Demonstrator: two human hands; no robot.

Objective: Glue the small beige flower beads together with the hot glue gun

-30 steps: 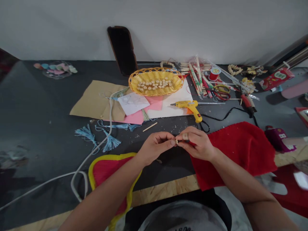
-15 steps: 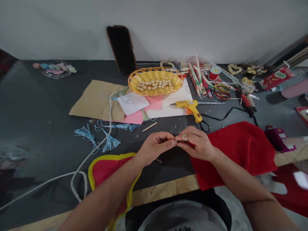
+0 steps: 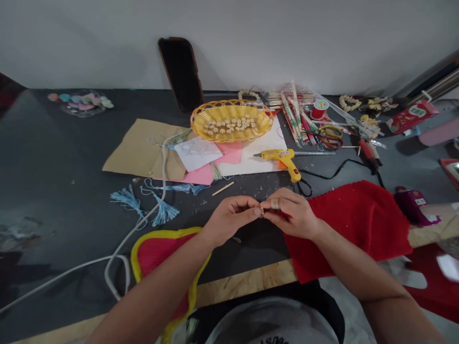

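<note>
My left hand [image 3: 236, 217] and my right hand [image 3: 292, 212] meet over the dark table, in front of the yellow glue gun [image 3: 283, 160]. Between the fingertips of both hands is a tiny pale piece [image 3: 262, 210], mostly hidden, too small to make out. A strip is wrapped round one finger of my right hand. Behind them stands a yellow woven basket [image 3: 233, 136] with several small pale flower-like pieces in it. Red felt [image 3: 362, 224] lies under and beside my right forearm. My left forearm crosses a pink cloth with yellow edging [image 3: 158, 251].
Blue tassels [image 3: 165, 212] and a white cord [image 3: 138, 227] lie at the left. Brown paper [image 3: 143, 150] is behind them. A phone [image 3: 182, 74] leans on the wall. Scissors [image 3: 330, 138], red thread [image 3: 319, 110] and wrapped sticks are at the back right.
Both hands keep nearly the same place and pose. The tiny piece between the fingertips shows slightly more than before.
</note>
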